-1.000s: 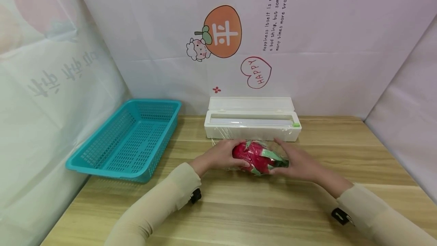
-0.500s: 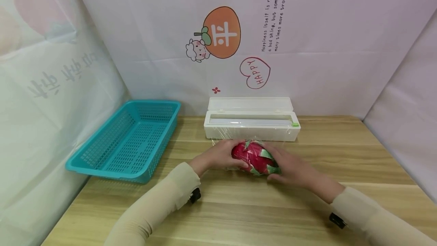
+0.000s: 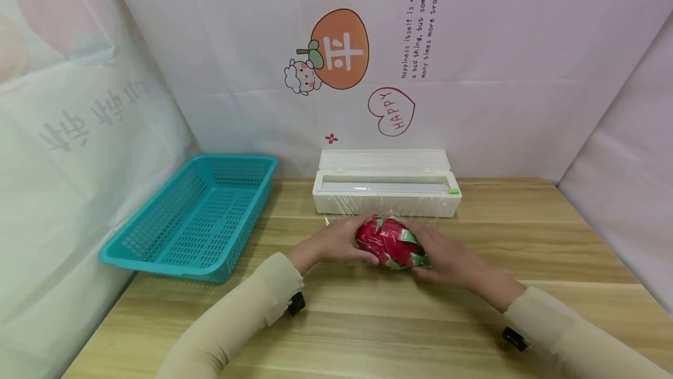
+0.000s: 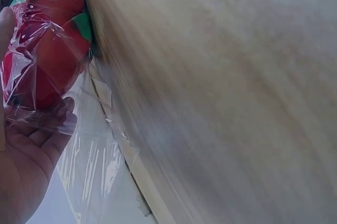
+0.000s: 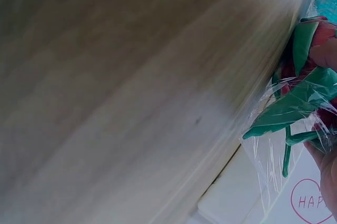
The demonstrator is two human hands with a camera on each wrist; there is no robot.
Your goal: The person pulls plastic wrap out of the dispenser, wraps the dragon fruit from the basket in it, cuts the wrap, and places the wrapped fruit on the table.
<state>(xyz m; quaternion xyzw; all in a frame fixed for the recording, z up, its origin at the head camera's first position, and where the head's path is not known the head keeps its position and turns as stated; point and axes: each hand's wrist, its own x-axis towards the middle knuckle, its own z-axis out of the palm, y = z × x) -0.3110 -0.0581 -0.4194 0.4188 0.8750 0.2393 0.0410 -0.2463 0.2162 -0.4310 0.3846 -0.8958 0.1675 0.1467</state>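
Observation:
A red dragon fruit with green leaf tips (image 3: 389,243) is wrapped in clear cling film, held low over the table in the head view. My left hand (image 3: 343,241) grips its left end, thumb on the near side and fingers on the far side. Around the right end curls my right hand (image 3: 449,257), covering part of it. In the left wrist view, cling film (image 4: 89,161) stretches from the fruit toward the white dispenser. Loose film also hangs around the green leaves (image 5: 295,109) in the right wrist view.
Behind the fruit stands a white cling film dispenser (image 3: 386,205) with its lid raised and a green cutter slider (image 3: 453,191) at the right. A turquoise basket (image 3: 231,256) sits on the left of the wooden table (image 3: 368,332). Printed white cloth (image 3: 252,116) hangs at the back and sides.
My right hand has slid left from the fruit's right tip and closed around that end, pressing the film there. My left hand keeps its grip, nearly in place.

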